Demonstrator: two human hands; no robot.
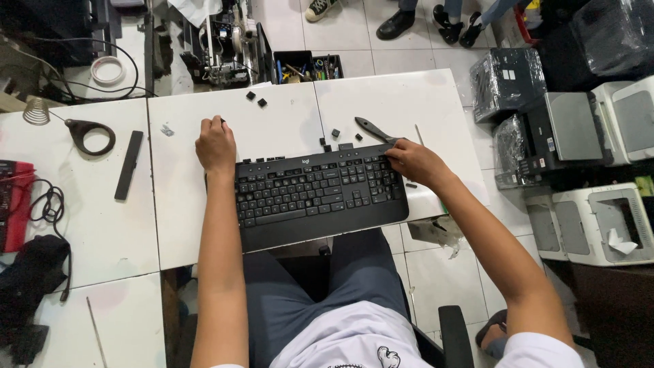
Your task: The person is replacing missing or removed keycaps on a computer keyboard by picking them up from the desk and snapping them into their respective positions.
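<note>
Keyboard (320, 194), black and full-sized, lies across the front of the white table (286, 116), its near edge overhanging the table's rim above the person's lap. At about ten o'clock from the keyboard's middle, the left hand (216, 144) rests knuckles up at the upper left corner, its fingers curled down over something small and dark on the table top; whether they pinch it cannot be told. At about two o'clock, the right hand (415, 161) sits on the upper right corner, fingertips pressed together against the keys of the number block, and it is not clear if a keycap is caught between them. Just beyond that hand, toward twelve o'clock, a black-handled tool (372, 128) lies slanted on the table, near the fingers but apart from them. Loose black keycaps (256, 99) are scattered farther out, some at eleven o'clock, others just past the keyboard's top edge. Well off at nine o'clock lie a flat black bar (129, 164) and a black loop-shaped tool (88, 134).
</note>
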